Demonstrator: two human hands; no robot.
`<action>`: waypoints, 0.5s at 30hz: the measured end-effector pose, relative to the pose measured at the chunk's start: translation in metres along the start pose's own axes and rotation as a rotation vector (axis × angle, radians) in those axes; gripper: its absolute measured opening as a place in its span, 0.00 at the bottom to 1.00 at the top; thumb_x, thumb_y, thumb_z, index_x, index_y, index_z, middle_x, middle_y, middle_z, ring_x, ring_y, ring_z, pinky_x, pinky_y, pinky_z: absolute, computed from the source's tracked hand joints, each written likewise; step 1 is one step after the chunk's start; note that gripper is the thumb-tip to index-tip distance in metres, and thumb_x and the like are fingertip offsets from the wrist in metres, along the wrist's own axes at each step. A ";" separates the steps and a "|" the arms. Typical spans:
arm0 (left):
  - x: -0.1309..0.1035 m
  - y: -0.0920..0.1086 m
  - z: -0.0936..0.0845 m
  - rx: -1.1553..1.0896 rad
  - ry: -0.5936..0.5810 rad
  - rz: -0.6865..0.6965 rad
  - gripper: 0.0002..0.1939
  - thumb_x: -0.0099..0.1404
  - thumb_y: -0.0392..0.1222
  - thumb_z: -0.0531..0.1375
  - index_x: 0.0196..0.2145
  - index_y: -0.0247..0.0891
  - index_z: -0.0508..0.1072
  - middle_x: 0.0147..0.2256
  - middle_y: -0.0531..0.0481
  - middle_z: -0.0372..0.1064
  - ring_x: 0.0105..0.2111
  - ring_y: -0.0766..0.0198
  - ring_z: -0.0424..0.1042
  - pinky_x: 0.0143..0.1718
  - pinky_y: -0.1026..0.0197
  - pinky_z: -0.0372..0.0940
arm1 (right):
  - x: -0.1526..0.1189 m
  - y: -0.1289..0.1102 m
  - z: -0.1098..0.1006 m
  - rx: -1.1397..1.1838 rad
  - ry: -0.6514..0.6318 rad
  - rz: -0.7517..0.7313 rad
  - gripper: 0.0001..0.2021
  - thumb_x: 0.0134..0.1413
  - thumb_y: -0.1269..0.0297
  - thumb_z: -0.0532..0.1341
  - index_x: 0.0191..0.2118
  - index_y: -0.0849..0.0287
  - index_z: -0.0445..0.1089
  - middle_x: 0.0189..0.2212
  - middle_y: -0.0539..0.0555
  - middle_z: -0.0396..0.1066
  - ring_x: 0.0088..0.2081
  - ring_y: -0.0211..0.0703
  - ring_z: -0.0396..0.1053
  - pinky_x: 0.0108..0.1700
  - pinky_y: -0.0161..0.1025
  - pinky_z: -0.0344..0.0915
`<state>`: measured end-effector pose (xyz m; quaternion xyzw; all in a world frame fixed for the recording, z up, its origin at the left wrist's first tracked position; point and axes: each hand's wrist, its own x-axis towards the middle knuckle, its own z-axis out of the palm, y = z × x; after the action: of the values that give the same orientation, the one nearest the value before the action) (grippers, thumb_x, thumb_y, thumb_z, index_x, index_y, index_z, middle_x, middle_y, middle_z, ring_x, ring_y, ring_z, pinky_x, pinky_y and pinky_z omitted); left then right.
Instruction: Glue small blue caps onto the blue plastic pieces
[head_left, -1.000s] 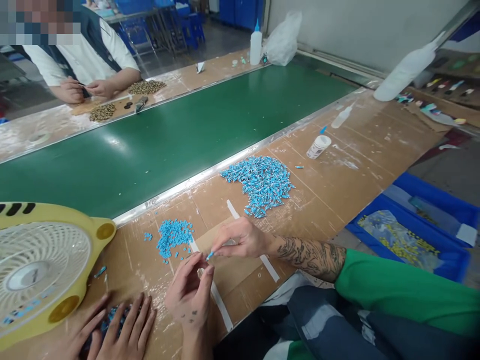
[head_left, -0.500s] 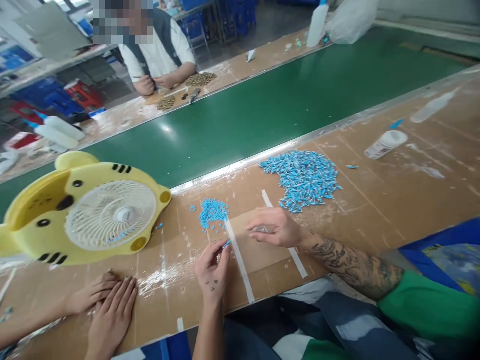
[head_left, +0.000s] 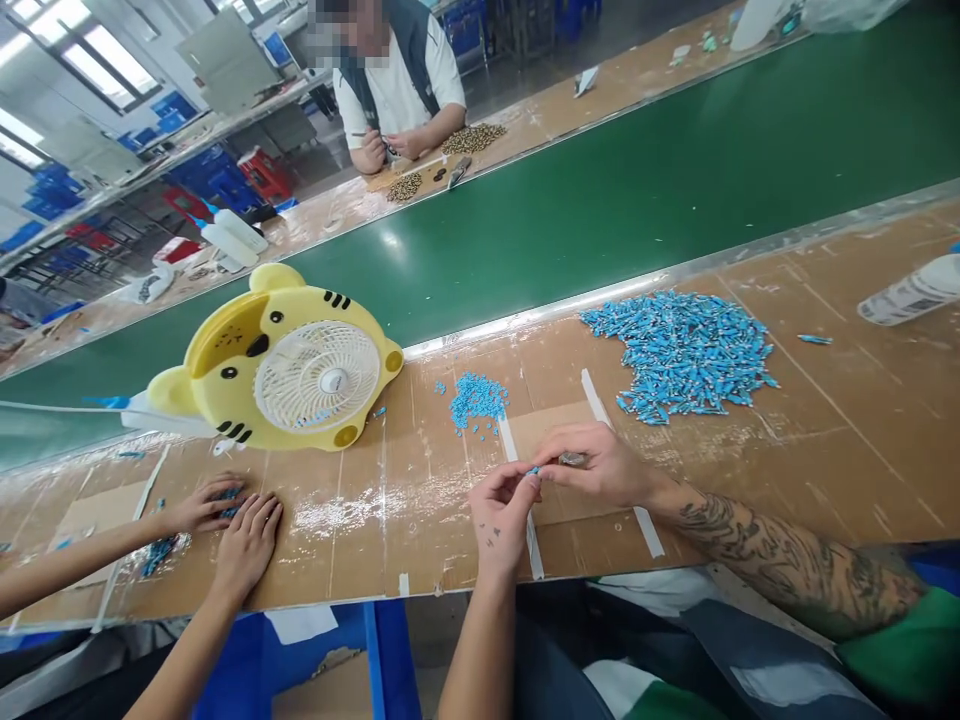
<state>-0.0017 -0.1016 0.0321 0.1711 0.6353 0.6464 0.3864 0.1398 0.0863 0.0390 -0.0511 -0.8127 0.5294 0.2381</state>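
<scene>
My left hand (head_left: 499,525) pinches a small blue piece (head_left: 533,471) between thumb and fingertips. Against that piece, the fingertips of my right hand (head_left: 611,468) are closed, and a greyish object (head_left: 574,459) shows within its curled fingers; its kind I cannot make out. Both hands are over a tan board (head_left: 559,425) with white tape strips along its sides. Beyond my left hand lies a small heap of tiny blue pieces (head_left: 478,398). A larger pile of longer blue pieces with pale tips (head_left: 686,350) spreads out past my right hand.
A yellow animal-faced fan (head_left: 300,430) lies to the left. Near it, a neighbour's hands (head_left: 247,540) rest on the table, one over blue pieces. A green belt (head_left: 570,230) crosses beyond, with another person (head_left: 405,90) behind it. A white bottle (head_left: 911,292) lies at right.
My right hand has come to my left hand, so their fingertips now meet at the blue piece. The neighbour's hands have moved apart. The camera view has shifted left.
</scene>
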 end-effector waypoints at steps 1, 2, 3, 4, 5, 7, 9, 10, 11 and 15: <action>0.002 -0.011 0.026 -0.004 -0.008 0.020 0.16 0.67 0.46 0.59 0.50 0.35 0.70 0.47 0.44 0.70 0.41 0.59 0.73 0.41 0.51 0.71 | 0.000 0.001 -0.001 -0.003 0.006 -0.001 0.07 0.58 0.63 0.63 0.36 0.60 0.77 0.32 0.53 0.77 0.34 0.38 0.73 0.40 0.35 0.67; 0.005 -0.019 0.046 -0.014 -0.005 0.039 0.14 0.64 0.45 0.63 0.43 0.34 0.74 0.38 0.46 0.73 0.35 0.61 0.73 0.38 0.54 0.70 | 0.000 0.002 -0.001 -0.009 0.012 0.000 0.07 0.58 0.64 0.63 0.36 0.60 0.77 0.32 0.53 0.77 0.34 0.38 0.73 0.40 0.35 0.67; 0.007 -0.024 0.058 -0.027 -0.001 0.057 0.13 0.62 0.46 0.65 0.40 0.34 0.76 0.33 0.47 0.73 0.31 0.63 0.72 0.36 0.56 0.69 | 0.001 0.003 -0.002 -0.017 0.018 0.006 0.06 0.58 0.64 0.63 0.35 0.59 0.77 0.32 0.53 0.77 0.34 0.38 0.73 0.39 0.35 0.67; 0.008 -0.025 0.065 -0.042 0.001 0.072 0.13 0.60 0.47 0.66 0.38 0.34 0.76 0.31 0.47 0.73 0.29 0.64 0.72 0.34 0.58 0.69 | 0.001 0.005 -0.002 -0.024 0.030 0.018 0.06 0.58 0.64 0.63 0.35 0.59 0.78 0.32 0.54 0.77 0.34 0.38 0.73 0.39 0.36 0.67; 0.008 -0.024 0.067 -0.060 -0.001 0.082 0.13 0.59 0.47 0.67 0.37 0.35 0.77 0.29 0.47 0.74 0.28 0.64 0.71 0.33 0.58 0.68 | 0.001 0.006 -0.002 -0.022 0.043 0.035 0.06 0.57 0.65 0.64 0.36 0.59 0.78 0.32 0.54 0.78 0.33 0.38 0.73 0.39 0.36 0.67; 0.007 -0.020 0.064 -0.103 -0.015 0.093 0.16 0.57 0.48 0.68 0.40 0.37 0.77 0.31 0.45 0.75 0.29 0.62 0.73 0.33 0.58 0.67 | 0.000 0.007 -0.002 0.015 0.075 0.078 0.06 0.57 0.65 0.64 0.36 0.60 0.78 0.31 0.54 0.78 0.33 0.38 0.74 0.39 0.35 0.68; 0.004 -0.017 0.058 -0.146 -0.004 0.109 0.18 0.56 0.47 0.68 0.43 0.38 0.76 0.34 0.43 0.76 0.33 0.59 0.75 0.33 0.58 0.68 | 0.000 0.006 -0.001 0.088 0.115 0.124 0.07 0.56 0.64 0.65 0.36 0.61 0.78 0.32 0.54 0.78 0.33 0.38 0.75 0.38 0.34 0.69; 0.002 -0.017 0.056 -0.157 0.026 0.124 0.18 0.56 0.46 0.68 0.43 0.39 0.76 0.35 0.43 0.77 0.34 0.59 0.75 0.33 0.58 0.68 | -0.001 0.006 -0.001 0.135 0.146 0.155 0.08 0.55 0.63 0.65 0.36 0.62 0.78 0.32 0.55 0.78 0.33 0.38 0.75 0.36 0.34 0.70; 0.001 -0.018 0.054 -0.158 0.080 0.151 0.16 0.57 0.46 0.68 0.42 0.39 0.76 0.35 0.43 0.77 0.33 0.59 0.75 0.32 0.59 0.68 | -0.001 0.006 0.000 0.169 0.157 0.179 0.09 0.54 0.62 0.66 0.36 0.63 0.78 0.32 0.55 0.78 0.32 0.38 0.75 0.35 0.33 0.70; 0.002 -0.025 0.049 -0.039 0.194 0.189 0.08 0.58 0.43 0.67 0.37 0.42 0.78 0.32 0.48 0.78 0.29 0.60 0.74 0.31 0.56 0.69 | 0.001 0.006 0.000 0.264 0.173 0.180 0.10 0.51 0.62 0.68 0.36 0.64 0.78 0.32 0.55 0.78 0.33 0.37 0.74 0.37 0.33 0.71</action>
<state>0.0383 -0.0690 0.0145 0.1595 0.6382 0.7054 0.2639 0.1380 0.0894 0.0339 -0.1373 -0.7049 0.6441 0.2636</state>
